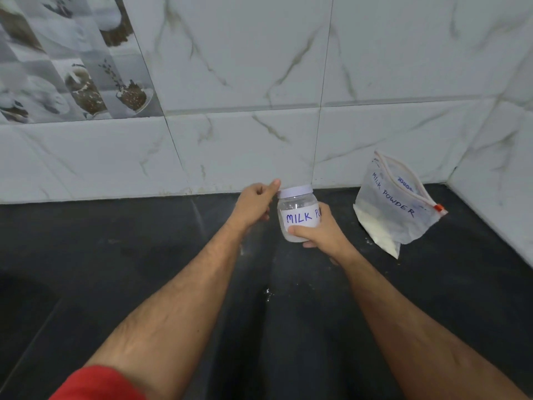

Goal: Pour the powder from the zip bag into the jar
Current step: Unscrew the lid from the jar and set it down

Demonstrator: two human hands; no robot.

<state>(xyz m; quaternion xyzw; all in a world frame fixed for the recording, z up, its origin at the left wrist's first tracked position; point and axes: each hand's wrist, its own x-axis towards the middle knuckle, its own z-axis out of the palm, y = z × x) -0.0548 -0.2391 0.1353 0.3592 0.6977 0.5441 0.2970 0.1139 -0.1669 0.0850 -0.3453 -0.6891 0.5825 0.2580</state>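
Note:
A small clear jar [297,210] with a white lid [294,191] and a label reading "MILK P..." stands near the back of the black counter [144,255]. My right hand [320,230] grips the jar's body from the right, thumb across the label. My left hand [256,202] is at the jar's left with curled fingers, its thumb touching the lid's edge. A clear zip bag [395,209] marked "MILK POWDER" leans against the wall to the right, with white powder in its bottom and an orange slider at its right end.
White marble tiles form the back wall [259,82] and a side wall [504,183] at the right, making a corner behind the bag. Traces of white powder [268,293] lie on the counter in front of the jar.

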